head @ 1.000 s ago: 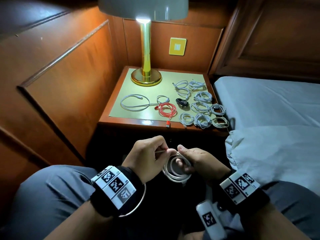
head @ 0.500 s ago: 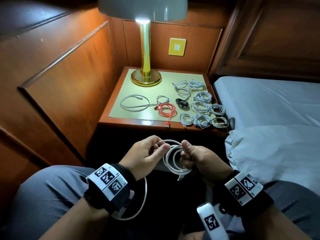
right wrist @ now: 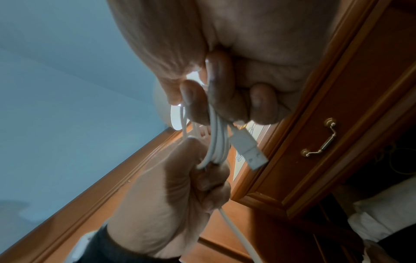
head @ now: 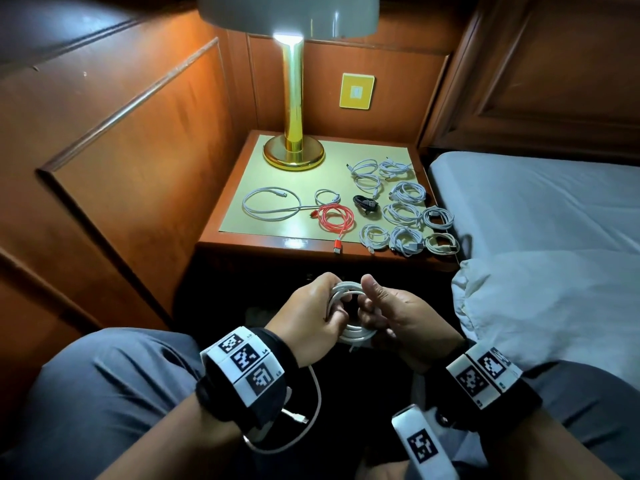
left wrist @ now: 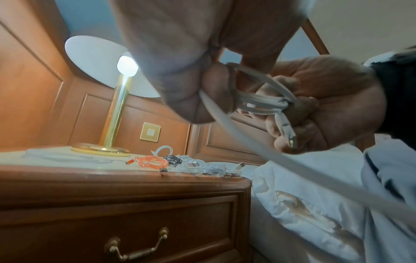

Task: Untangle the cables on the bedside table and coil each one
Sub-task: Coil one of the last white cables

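White cable [head: 349, 308], partly coiled: we hold it over our lap, in front of the bedside table [head: 242, 242] and below its edge. Left hand [head: 311, 315] has its fingers curled round the coil's left side; right hand [head: 398, 313] pinches the right side, thumb up. The wrist views show several loops bunched between the two hands, with a USB plug [right wrist: 248, 151] sticking out by the right fingers. A loose tail [head: 317, 403] runs from the left hand down past the left wrist to a small plug. On the table we count: a red cable [head: 336, 220] near the front edge, loosely coiled; a wide white loop [head: 270, 204] to its left; a black cable [head: 365, 204], bundled; a cluster of white coils [head: 403, 216] on the right side. A brass lamp [head: 293, 147] stands at the back, lit. The bed [head: 540, 209] lies just beside the table, on the right.
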The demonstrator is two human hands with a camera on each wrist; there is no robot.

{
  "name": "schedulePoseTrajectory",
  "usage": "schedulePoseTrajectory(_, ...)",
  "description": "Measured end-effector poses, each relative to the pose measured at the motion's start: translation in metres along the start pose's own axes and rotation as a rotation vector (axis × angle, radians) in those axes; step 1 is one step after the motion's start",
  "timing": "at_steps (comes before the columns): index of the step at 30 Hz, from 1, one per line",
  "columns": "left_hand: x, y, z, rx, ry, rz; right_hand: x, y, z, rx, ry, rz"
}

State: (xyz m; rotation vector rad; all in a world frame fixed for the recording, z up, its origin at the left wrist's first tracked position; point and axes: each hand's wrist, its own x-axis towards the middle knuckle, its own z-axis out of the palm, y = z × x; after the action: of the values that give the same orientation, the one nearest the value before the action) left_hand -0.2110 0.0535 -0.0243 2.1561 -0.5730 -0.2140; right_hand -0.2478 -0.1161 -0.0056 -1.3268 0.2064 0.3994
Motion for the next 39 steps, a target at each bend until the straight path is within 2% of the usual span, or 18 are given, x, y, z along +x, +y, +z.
schedulePoseTrajectory(5, 0.001, 0.002, 0.000, 0.048, -0.053, 0.091, 0.001, 0.003, -0.001, -0.056, -0.046, -0.036)
schedulePoseTrajectory(8, 0.002, -0.002, -0.001, 0.063, -0.098, 0.117, 0.002, 0.005, 0.000, -0.039, -0.020, -0.026)
schedulePoseTrajectory(14, 0.003, -0.012, -0.004, 0.088, -0.094, 0.104, 0.005, 0.010, 0.002, -0.132, -0.013, -0.070)
schedulePoseTrajectory(21, 0.005, -0.010, -0.007, -0.015, 0.032, 0.191, 0.003, 0.004, 0.002, -0.140, 0.001, -0.147)
schedulePoseTrajectory(24, 0.010, -0.019, -0.016, -0.075, 0.095, 0.244, 0.002, 0.000, -0.006, -0.050, 0.004, -0.113)
schedulePoseTrajectory(28, 0.011, -0.027, -0.015, 0.017, 0.233, 0.370, 0.003, 0.002, -0.009, -0.027, 0.003, -0.155)
schedulePoseTrajectory(30, 0.011, -0.029, -0.012, -0.004, 0.296, 0.315, 0.004, 0.005, -0.006, -0.045, -0.016, -0.177)
schedulePoseTrajectory(32, 0.008, -0.027, -0.010, -0.179, 0.306, 0.122, 0.004, 0.008, -0.004, -0.070, -0.026, -0.195)
schedulePoseTrajectory(35, 0.004, -0.015, -0.006, -0.564, 0.222, -0.163, 0.006, 0.009, -0.002, -0.120, -0.020, -0.251)
schedulePoseTrajectory(37, 0.003, -0.007, -0.004, -0.784, 0.206, -0.234, 0.006, 0.008, -0.001, -0.127, -0.013, -0.288)
schedulePoseTrajectory(39, 0.002, -0.006, 0.000, -0.912, 0.192, -0.258, 0.006, 0.007, -0.001, -0.198, 0.010, -0.313)
